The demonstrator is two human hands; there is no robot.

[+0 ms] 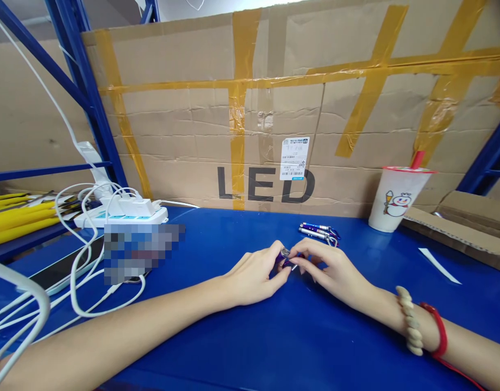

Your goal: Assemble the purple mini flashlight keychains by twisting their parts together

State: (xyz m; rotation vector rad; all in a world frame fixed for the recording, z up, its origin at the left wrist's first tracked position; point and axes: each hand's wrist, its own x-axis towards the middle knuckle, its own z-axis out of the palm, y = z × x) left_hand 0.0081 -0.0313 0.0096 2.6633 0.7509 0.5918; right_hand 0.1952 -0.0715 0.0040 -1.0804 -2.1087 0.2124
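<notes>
Bright, even light, glints on the yellow tape (236, 117) (pixelated patch (138, 251) at left)

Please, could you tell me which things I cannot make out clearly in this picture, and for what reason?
Head view: small purple item, partly hidden by fingers of the left hand and right hand.
Head view: whatever lies behind the pixelated patch, which masks it.
Head view: shipping label, fine print too small.
Head view: low cardboard box, cut off by the right edge.
</notes>
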